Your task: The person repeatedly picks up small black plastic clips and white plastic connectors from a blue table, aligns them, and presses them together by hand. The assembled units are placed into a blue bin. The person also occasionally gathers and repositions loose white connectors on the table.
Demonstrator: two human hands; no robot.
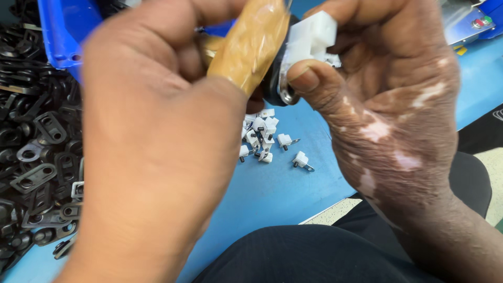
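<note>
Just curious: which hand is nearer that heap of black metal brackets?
Left. The left hand hangs right beside the black metal brackets at the table's left; the right hand is well over on the other side.

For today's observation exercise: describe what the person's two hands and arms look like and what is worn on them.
Both the left hand and the right hand are bare: no gloves, rings, watch or wristband show. No sleeve reaches either wrist in view. The right thumbnail is short and unpainted. The left hand is blurred.

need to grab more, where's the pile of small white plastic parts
In the head view, the pile of small white plastic parts lies on the blue table, centre frame, just below the left hand and right hand.
</note>
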